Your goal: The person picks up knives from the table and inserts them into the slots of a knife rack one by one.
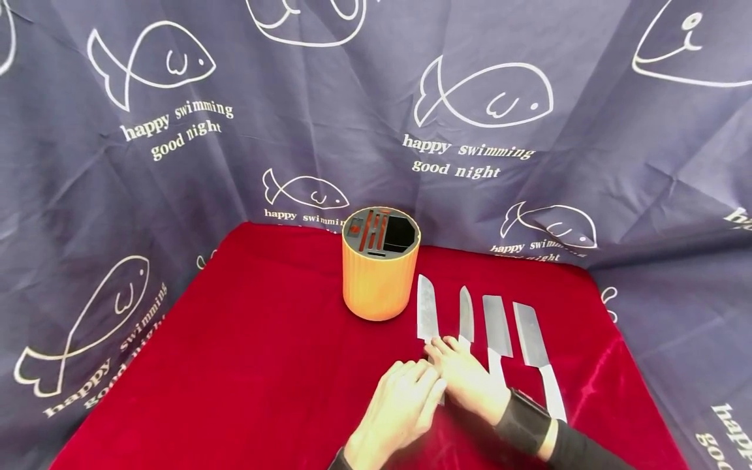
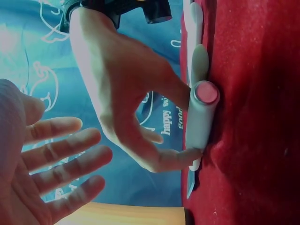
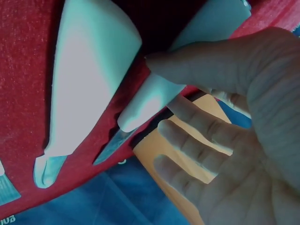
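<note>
A santoku-style kitchen knife point(image 1: 427, 307) with a broad blade lies leftmost in a row on the red cloth. My right hand point(image 1: 467, 378) reaches over its pale handle point(image 3: 150, 98), which the thumb and index finger straddle and pinch; in the left wrist view the handle's pinkish round butt point(image 2: 206, 92) faces the camera. My left hand point(image 1: 402, 405) overlaps the right hand's fingertips in the head view. Its fingers point(image 2: 70, 150) are spread and fairly straight in the left wrist view, apart from the handle and holding nothing. A small pointed knife point(image 1: 466, 313) lies just right of the santoku.
Two wide-bladed knives point(image 1: 497, 326) point(image 1: 531, 336) with white handles lie further right, blades pointing away. A yellow round knife block point(image 1: 376, 287) with a dark slotted top stands behind and left of the knives. A grey-blue fish-print curtain point(image 1: 482, 39) encloses the red-covered table point(image 1: 264, 365).
</note>
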The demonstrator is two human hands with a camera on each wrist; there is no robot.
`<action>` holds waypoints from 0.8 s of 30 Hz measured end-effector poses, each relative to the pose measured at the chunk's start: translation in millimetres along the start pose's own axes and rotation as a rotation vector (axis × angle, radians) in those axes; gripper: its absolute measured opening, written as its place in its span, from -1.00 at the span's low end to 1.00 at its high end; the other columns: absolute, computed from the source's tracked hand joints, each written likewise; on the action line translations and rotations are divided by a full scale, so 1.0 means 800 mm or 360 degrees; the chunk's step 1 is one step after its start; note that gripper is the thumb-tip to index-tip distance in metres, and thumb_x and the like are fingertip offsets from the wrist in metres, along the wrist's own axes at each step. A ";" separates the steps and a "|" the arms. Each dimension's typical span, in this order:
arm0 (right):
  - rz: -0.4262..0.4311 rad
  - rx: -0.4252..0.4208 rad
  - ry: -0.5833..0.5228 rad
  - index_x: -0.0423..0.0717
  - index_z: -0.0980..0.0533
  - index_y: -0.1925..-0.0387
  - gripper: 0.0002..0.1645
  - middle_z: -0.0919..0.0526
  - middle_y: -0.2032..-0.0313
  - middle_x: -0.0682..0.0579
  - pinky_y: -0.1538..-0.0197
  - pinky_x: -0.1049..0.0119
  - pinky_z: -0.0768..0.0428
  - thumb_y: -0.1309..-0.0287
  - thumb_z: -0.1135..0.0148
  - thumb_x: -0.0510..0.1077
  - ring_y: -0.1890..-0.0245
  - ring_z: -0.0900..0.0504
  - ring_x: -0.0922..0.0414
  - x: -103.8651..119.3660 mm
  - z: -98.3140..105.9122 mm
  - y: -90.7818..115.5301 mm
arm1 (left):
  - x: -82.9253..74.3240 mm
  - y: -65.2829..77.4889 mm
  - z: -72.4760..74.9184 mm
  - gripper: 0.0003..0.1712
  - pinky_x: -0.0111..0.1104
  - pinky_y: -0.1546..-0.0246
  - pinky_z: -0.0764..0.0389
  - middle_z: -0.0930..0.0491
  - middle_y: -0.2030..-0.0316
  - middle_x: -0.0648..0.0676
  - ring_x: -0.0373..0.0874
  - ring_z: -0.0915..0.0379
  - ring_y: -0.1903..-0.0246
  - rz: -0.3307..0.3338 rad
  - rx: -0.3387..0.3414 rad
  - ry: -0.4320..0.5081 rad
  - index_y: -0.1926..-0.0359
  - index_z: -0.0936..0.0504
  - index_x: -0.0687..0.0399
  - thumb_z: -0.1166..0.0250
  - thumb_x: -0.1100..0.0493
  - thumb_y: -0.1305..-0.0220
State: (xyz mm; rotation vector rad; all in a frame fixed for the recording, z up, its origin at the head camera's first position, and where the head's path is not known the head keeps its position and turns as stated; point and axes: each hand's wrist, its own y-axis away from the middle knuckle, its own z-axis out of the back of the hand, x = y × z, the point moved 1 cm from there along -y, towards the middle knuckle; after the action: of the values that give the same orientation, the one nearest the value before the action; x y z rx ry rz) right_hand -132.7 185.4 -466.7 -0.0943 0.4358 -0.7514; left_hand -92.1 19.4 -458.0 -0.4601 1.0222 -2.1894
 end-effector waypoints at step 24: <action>0.0320 -0.0184 0.0070 0.00 -0.67 0.01 -0.36 -0.75 -0.01 0.09 -0.14 0.36 -0.66 0.24 -0.67 -0.01 -0.12 -0.69 0.10 0.003 -0.009 0.015 | -0.010 0.006 -0.008 -0.71 -0.63 0.42 -0.47 -0.43 0.60 -0.13 -0.30 -0.43 0.57 -0.0026 -0.0057 0.0257 0.45 -0.52 -0.04 -0.09 0.10 -0.49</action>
State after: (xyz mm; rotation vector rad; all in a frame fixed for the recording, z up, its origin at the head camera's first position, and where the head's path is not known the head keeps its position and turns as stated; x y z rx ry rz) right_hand -126.4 192.8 -476.8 -0.1404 0.5225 -0.5313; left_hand -87.8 26.4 -465.7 -0.3123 1.1481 -2.2551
